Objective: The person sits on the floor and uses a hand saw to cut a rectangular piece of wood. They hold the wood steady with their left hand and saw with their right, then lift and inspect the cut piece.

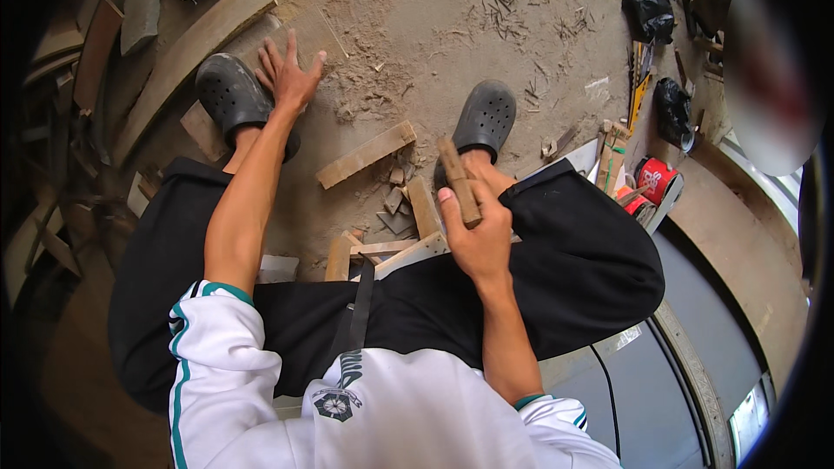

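Observation:
My left hand (291, 82) reaches out beside the dark clog on my left foot (233, 91). Its fingers are spread and hold nothing, over or against a flat, dusty board (308, 39); contact is hard to tell. In my right hand (485, 241), above my right thigh, is a short, stepped brown wooden piece (459, 181). The fingers close round its lower end and the thumb lies along its side; the rest points up toward my right clog (486, 117). Between my feet a loose wooden block (367, 155) lies on the dirt, with several offcuts (423, 207) nearer me.
A long curved-looking plank (204, 52) and stacked boards (95, 61) lie on the left. At right are red cans (656, 181), a yellow-edged saw or tool (640, 91) and black plastic bags (650, 13). Several nails (498, 4) are scattered on the far dirt floor.

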A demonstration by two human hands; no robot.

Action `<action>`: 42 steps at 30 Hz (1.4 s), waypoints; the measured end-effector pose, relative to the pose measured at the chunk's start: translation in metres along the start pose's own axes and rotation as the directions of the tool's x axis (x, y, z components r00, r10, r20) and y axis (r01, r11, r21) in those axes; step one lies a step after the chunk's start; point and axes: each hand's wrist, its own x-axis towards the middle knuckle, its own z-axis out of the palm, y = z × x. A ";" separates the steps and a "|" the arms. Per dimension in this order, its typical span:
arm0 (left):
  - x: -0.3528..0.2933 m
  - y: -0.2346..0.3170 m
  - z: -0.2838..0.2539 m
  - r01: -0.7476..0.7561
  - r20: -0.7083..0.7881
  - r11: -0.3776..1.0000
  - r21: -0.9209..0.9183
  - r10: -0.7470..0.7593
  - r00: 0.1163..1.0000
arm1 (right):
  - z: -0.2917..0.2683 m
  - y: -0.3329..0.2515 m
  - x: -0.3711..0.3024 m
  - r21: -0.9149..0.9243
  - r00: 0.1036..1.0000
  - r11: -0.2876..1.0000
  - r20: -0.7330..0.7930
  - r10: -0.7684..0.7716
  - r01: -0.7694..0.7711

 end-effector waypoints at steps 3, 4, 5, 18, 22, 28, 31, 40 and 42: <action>-0.001 0.009 0.002 -0.267 -0.098 0.964 -0.015 0.264 0.960 | -0.013 -0.009 0.002 0.030 0.998 1.000 -0.067 0.005 -0.002; -0.004 0.023 -0.002 -0.346 -0.098 0.936 0.062 0.351 0.931 | -0.016 -0.011 0.004 0.064 0.996 0.998 -0.083 0.012 -0.007; -0.007 0.038 -0.005 -0.421 -0.092 0.896 0.139 0.435 0.896 | -0.018 -0.012 0.006 0.098 0.995 0.995 -0.099 0.020 -0.010; -0.040 0.061 -0.019 -0.744 0.173 0.642 0.185 0.724 0.668 | 0.008 0.005 0.016 0.266 0.996 0.964 0.084 0.007 -0.029; -0.018 0.033 -0.002 -0.009 -0.184 0.995 0.101 0.028 0.982 | 0.043 0.016 0.020 0.209 0.996 0.975 0.024 -0.085 0.078; 0.003 0.018 0.015 0.158 0.295 0.986 0.055 -0.167 0.941 | 0.058 0.014 0.014 0.153 0.998 0.988 0.058 0.023 -0.031; 0.005 0.012 0.018 0.162 0.291 0.987 -0.003 -0.154 0.944 | 0.044 0.008 0.005 0.114 0.993 0.992 0.115 0.032 -0.045; 0.004 0.014 0.019 0.134 0.261 0.991 0.027 -0.136 0.956 | 0.064 0.026 0.032 0.122 0.989 0.991 0.142 0.034 -0.051; 0.001 0.010 0.021 0.109 0.261 0.993 0.043 -0.116 0.958 | 0.049 0.025 0.014 0.104 0.991 0.994 0.121 -0.049 0.036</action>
